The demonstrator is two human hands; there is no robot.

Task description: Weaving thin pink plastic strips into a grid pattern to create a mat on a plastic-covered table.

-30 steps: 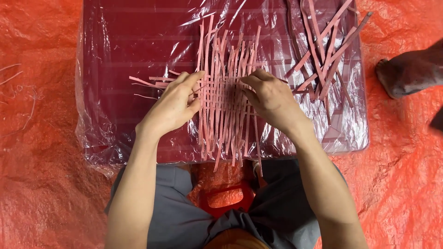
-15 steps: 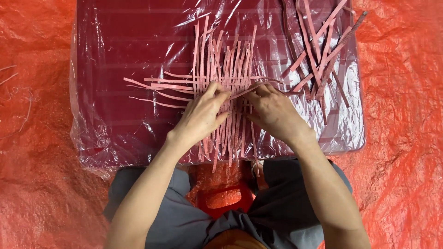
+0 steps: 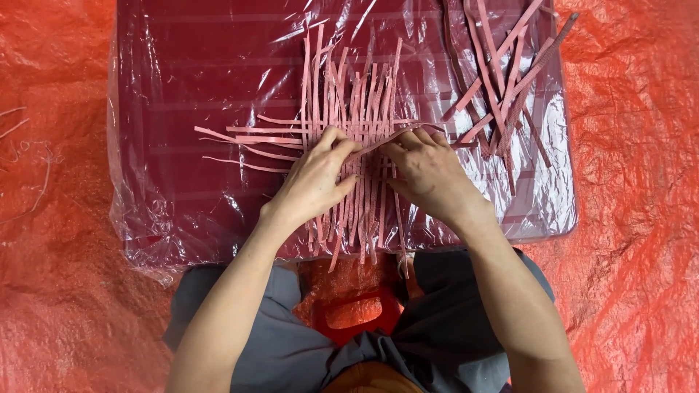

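Observation:
A flat weave of thin pink strips [image 3: 357, 94] lies on a dark red board wrapped in clear plastic film [image 3: 182, 87]. Upright strips run toward me and a few cross strips [image 3: 240, 135] stick out to the left. My left hand [image 3: 317, 178] presses on the middle of the weave, its fingers pinching a cross strip. My right hand [image 3: 426, 171] rests just to the right, fingertips on the same strip where it passes through the uprights. The two hands almost touch.
A loose heap of spare pink strips [image 3: 502, 80] lies at the board's far right corner. An orange-red tarp [image 3: 58, 218] covers the floor all around. A small red plastic stool [image 3: 357, 313] shows between my knees.
My left hand has moved right, from the weave's left edge to its middle, next to the right hand. The cross strips now stick out farther to the left.

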